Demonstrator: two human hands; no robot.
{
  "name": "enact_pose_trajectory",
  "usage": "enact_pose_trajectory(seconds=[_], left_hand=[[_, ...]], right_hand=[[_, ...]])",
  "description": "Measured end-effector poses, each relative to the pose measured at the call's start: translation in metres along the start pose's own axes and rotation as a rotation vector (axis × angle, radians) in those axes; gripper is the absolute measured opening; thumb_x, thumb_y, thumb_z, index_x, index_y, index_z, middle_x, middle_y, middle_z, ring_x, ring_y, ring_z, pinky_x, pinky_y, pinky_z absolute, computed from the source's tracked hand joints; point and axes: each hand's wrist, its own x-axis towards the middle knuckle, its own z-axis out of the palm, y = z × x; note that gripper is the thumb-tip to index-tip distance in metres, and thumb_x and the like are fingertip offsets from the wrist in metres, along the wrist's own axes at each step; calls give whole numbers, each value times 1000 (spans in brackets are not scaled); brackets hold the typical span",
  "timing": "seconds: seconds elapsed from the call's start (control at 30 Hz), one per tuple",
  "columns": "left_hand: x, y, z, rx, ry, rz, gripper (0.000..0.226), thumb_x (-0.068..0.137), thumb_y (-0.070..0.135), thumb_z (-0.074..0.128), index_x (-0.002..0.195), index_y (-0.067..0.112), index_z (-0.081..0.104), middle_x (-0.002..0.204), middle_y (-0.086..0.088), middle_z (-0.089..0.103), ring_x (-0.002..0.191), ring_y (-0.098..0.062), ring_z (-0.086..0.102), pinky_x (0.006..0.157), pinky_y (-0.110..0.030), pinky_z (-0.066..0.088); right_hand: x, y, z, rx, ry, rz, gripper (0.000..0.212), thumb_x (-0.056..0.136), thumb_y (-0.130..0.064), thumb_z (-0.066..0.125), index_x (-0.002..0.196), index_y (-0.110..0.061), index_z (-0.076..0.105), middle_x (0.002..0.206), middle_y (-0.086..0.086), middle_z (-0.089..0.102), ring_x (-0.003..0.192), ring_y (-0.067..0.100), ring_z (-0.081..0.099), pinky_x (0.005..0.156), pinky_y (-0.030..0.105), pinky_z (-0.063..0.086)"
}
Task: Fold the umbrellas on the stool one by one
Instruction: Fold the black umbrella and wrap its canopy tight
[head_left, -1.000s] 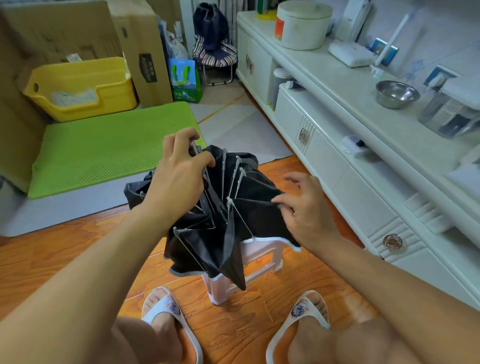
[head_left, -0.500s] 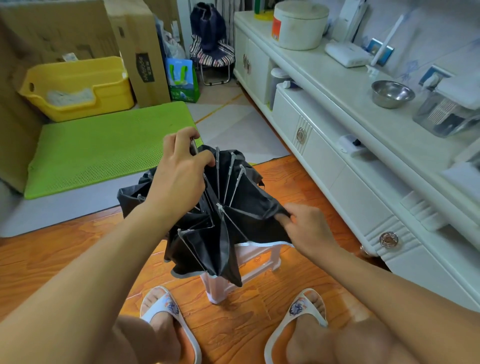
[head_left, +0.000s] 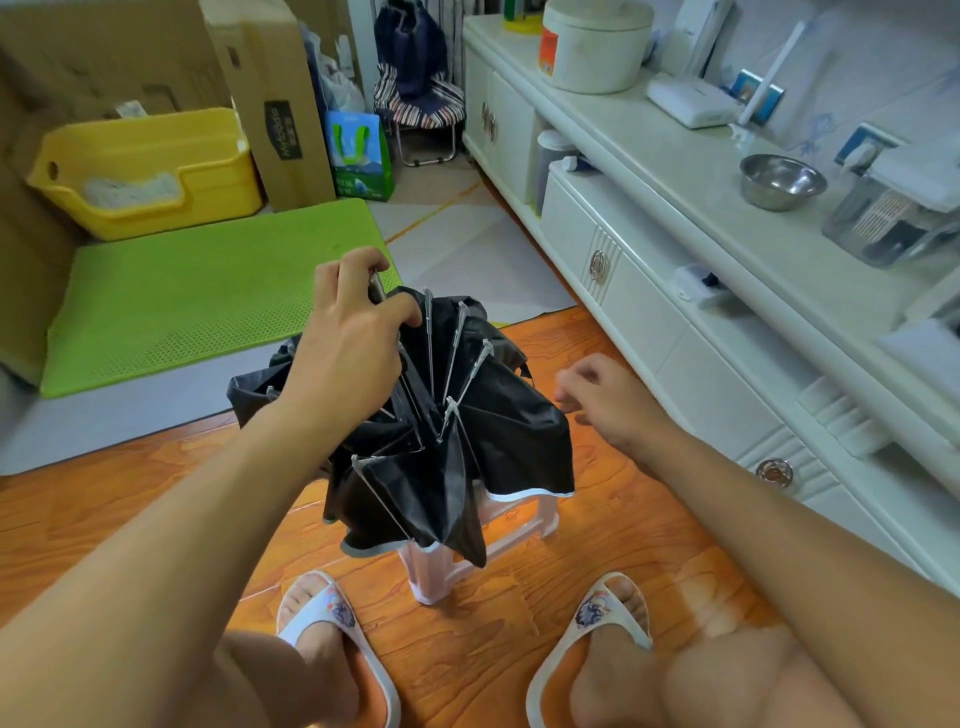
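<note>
A black umbrella with silver ribs and a white-trimmed edge hangs half collapsed over a pale pink plastic stool, hiding most of the stool top. My left hand grips a bundle of rib tips at the umbrella's upper left. My right hand hovers just right of the canopy with its fingers loosely curled, blurred, and holding nothing.
A long white cabinet runs along the right, with a steel bowl on top. A green mat, yellow bin and cardboard boxes lie beyond the stool. My sandalled feet rest on the wooden floor.
My right hand has let go of the canopy's right edge and pulled away to the right. My left hand still holds the gathered ribs.
</note>
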Motion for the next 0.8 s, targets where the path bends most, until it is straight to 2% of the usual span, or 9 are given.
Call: enact_pose_trajectory(seconds=[0.1, 0.2, 0.33, 0.47, 0.53, 0.6, 0.67, 0.73, 0.8], left_hand=[[1, 5, -1, 0, -12, 3, 34, 76, -14, 63, 95, 11, 74, 134, -22, 42, 118, -41, 37, 88, -50, 44], [-1, 12, -1, -14, -21, 27, 34, 75, -14, 61, 94, 12, 74, 135, -23, 42, 121, -44, 38, 89, -50, 43], [-3, 16, -1, -23, -26, 42, 35, 75, -14, 61, 95, 12, 74, 136, -23, 42, 122, -44, 38, 89, -49, 43], [-4, 7, -2, -27, -16, 10, 32, 77, -13, 62, 94, 11, 74, 134, -22, 43, 120, -40, 37, 91, -50, 43], [-5, 4, -3, -23, -14, -5, 30, 79, -12, 63, 95, 11, 74, 134, -23, 43, 120, -40, 37, 92, -50, 43], [-6, 2, -4, -21, -13, -10, 29, 79, -11, 63, 95, 10, 74, 134, -23, 43, 120, -40, 37, 92, -50, 42], [-7, 0, -4, -18, -8, -12, 29, 79, -12, 64, 95, 10, 74, 134, -22, 43, 119, -39, 36, 91, -49, 43], [-7, -1, -4, -22, -11, -10, 29, 79, -12, 65, 95, 10, 74, 135, -23, 43, 119, -38, 36, 90, -49, 43], [-6, -4, -3, -26, -11, -10, 28, 80, -12, 65, 95, 10, 74, 135, -23, 43, 120, -39, 36, 91, -49, 43]], right_hand=[[2, -9, 12, -210, -104, -48, 33, 89, -46, 70, 113, -27, 56, 105, -11, 57, 95, 8, 58, 70, 26, 47], [8, -18, 19, -346, -35, -90, 13, 91, -28, 71, 101, -22, 65, 95, -8, 62, 91, 14, 62, 67, 27, 48], [19, -30, 7, -116, -163, -20, 6, 95, -17, 67, 89, -17, 67, 88, 4, 68, 81, 22, 68, 66, 35, 57], [18, -25, -4, -532, -148, -270, 20, 98, -19, 62, 100, -30, 46, 85, -4, 55, 76, 20, 59, 59, 32, 46], [17, -21, -9, -592, -198, -325, 30, 96, -9, 59, 90, -35, 45, 86, -4, 54, 78, 21, 58, 61, 38, 52], [18, -18, -10, -698, -264, -346, 32, 93, -6, 58, 84, -37, 55, 96, -8, 55, 88, 21, 59, 75, 43, 57], [13, -19, -9, -754, -356, -300, 17, 100, -25, 56, 95, -35, 69, 104, -10, 58, 98, 16, 59, 86, 41, 54], [5, -17, -10, -684, -450, -247, 33, 99, -51, 54, 110, -27, 73, 104, -10, 64, 97, 10, 60, 85, 35, 53], [-3, -11, -10, -666, -450, -237, 36, 95, -54, 59, 113, -27, 73, 99, -12, 65, 91, 6, 60, 76, 26, 50]])
